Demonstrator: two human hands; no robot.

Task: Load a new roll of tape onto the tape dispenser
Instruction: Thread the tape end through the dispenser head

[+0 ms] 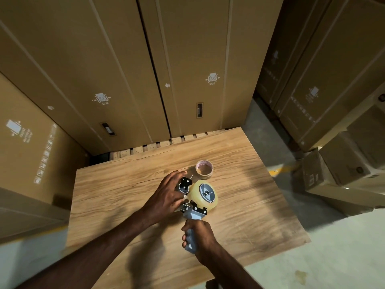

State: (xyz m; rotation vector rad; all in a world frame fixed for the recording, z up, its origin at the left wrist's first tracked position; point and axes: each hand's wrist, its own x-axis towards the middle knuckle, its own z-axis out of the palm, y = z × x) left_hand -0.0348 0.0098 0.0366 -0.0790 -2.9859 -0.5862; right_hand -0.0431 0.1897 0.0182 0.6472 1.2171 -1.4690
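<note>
A grey hand-held tape dispenser [193, 213] is over the middle of the wooden table [125, 184]. A full roll of clear yellowish tape [196, 198] sits on its grey hub. My right hand [198, 236] is wrapped around the dispenser's grey handle. My left hand [166, 195] rests against the dispenser's front end, fingers around the black roller and blade part. Just beyond the dispenser lies an empty cardboard tape core [204, 168] flat on the table.
Tall cardboard boxes [104, 80] stand right behind the table, with a wooden pallet edge [156, 146] beneath them. More boxes [343, 163] are stacked on the concrete floor at the right. The table's right edge drops to bare floor [333, 236].
</note>
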